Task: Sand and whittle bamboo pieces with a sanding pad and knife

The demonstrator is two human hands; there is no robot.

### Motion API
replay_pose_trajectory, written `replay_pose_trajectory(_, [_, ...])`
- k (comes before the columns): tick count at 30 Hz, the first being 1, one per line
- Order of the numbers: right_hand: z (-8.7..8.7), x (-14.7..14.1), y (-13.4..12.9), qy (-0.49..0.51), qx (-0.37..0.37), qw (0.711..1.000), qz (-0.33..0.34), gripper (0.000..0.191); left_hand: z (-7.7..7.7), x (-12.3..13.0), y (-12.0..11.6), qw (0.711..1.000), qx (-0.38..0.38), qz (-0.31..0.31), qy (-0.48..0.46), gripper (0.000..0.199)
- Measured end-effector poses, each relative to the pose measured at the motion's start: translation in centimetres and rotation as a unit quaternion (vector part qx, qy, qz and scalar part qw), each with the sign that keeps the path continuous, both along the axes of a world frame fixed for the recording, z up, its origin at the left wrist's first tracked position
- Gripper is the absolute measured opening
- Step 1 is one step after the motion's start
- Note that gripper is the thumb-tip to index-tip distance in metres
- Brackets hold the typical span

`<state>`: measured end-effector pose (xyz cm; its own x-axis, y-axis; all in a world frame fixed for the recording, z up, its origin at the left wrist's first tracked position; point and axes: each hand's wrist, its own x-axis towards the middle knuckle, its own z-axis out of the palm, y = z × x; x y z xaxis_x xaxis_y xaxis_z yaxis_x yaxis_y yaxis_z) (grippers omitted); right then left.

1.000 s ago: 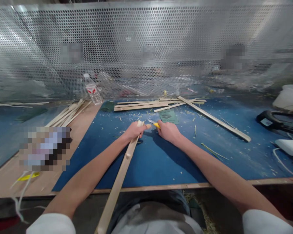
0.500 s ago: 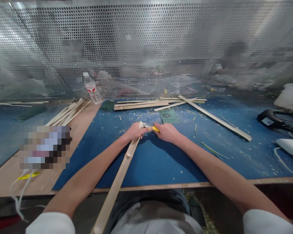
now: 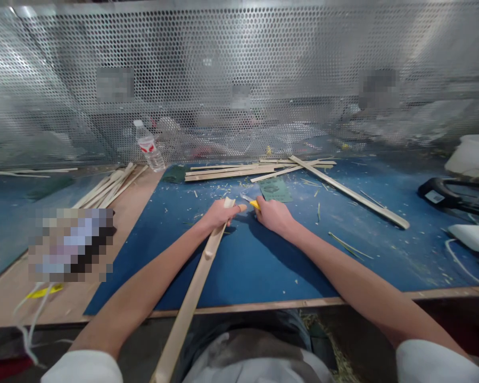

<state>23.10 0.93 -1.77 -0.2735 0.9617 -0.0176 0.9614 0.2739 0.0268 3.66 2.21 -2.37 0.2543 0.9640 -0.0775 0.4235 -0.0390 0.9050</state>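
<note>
My left hand (image 3: 219, 214) is closed around the far end of a long split bamboo strip (image 3: 197, 282), which slants down past the table's front edge toward my lap. A raised node shows partway along the strip. On the left thumb is a tan covering, perhaps a bandage or finger guard. Gripped in my right hand (image 3: 274, 214) is a yellow-handled utility knife (image 3: 255, 204), its blade pointing left toward the strip's end. The blade is a little apart from the strip. Both hands are over the blue mat (image 3: 255, 266).
Several bamboo strips (image 3: 223, 173) lie along the back, and one long strip (image 3: 351, 194) slants right. A bundle of strips (image 3: 107, 186) and a water bottle (image 3: 150, 151) are at left. A perforated metal screen (image 3: 239, 53) rises behind. At right are a black ring-shaped object (image 3: 439, 194) and shavings.
The knife has moved off the bamboo strip's end and slightly right with my right hand. My left hand keeps its hold on the strip.
</note>
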Motion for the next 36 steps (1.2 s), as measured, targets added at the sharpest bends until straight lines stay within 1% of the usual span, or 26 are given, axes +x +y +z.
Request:
replay_pose_trajectory(2, [-0.1, 0.3, 0.4, 0.017, 0.004, 1.000, 0.024, 0.032, 0.0, -0.1, 0.1, 1.000, 0.008, -0.010, 0.014, 0.041])
replay_pose_trajectory(5, [-0.4, 0.5, 0.7, 0.027, 0.004, 0.996, 0.083, 0.032, 0.0, -0.2, 0.0, 1.000, 0.010, -0.016, 0.020, 0.038])
replay_pose_trajectory(7, [-0.6, 0.4, 0.6, 0.024, 0.000, 0.995, 0.098, 0.032, 0.1, -0.1, -0.1, 0.999, 0.013, -0.024, 0.025, 0.036])
replay_pose_trajectory(11, [-0.6, 0.2, 0.4, 0.011, 0.005, 0.995, 0.100, 0.031, 0.1, -0.1, -0.3, 0.997, 0.029, -0.045, 0.049, 0.042])
replay_pose_trajectory(13, [-0.4, 0.2, 0.2, 0.000, 0.009, 0.995, 0.096, 0.031, 0.1, 0.0, -0.3, 0.998, 0.026, -0.042, 0.045, 0.042])
replay_pose_trajectory(18, [0.3, -0.3, -0.6, -0.022, 0.012, 0.997, 0.071, 0.032, 0.1, 0.2, -0.2, 0.999, -0.031, 0.008, 0.017, 0.035])
replay_pose_trajectory(21, [0.4, -0.9, -1.1, -0.020, 0.020, 0.999, 0.034, 0.031, 0.0, 0.3, -0.1, 0.998, -0.052, 0.028, 0.006, 0.038])
replay_pose_trajectory(23, [0.3, -1.1, -1.1, -0.014, 0.022, 0.999, 0.022, 0.030, -0.2, 0.3, 0.0, 0.998, -0.049, 0.029, -0.003, 0.041])
replay_pose_trajectory(25, [0.1, -0.9, -0.8, -0.005, 0.015, 0.999, 0.032, 0.031, -0.3, 0.3, 0.0, 0.999, -0.040, 0.022, -0.005, 0.042])
replay_pose_trajectory(29, [-0.3, 0.1, 0.1, 0.004, -0.011, 0.997, 0.081, 0.033, 0.2, 0.2, -0.3, 1.000, -0.024, 0.000, 0.014, 0.038])
replay_pose_trajectory(32, [-0.4, 0.6, 0.4, 0.004, -0.011, 0.996, 0.088, 0.033, 0.5, 0.2, -0.6, 0.999, -0.018, -0.014, 0.029, 0.039])
replay_pose_trajectory(36, [-0.4, 0.6, 0.5, 0.009, -0.004, 0.995, 0.097, 0.032, 0.4, 0.1, -0.5, 0.999, -0.011, -0.024, 0.038, 0.039])
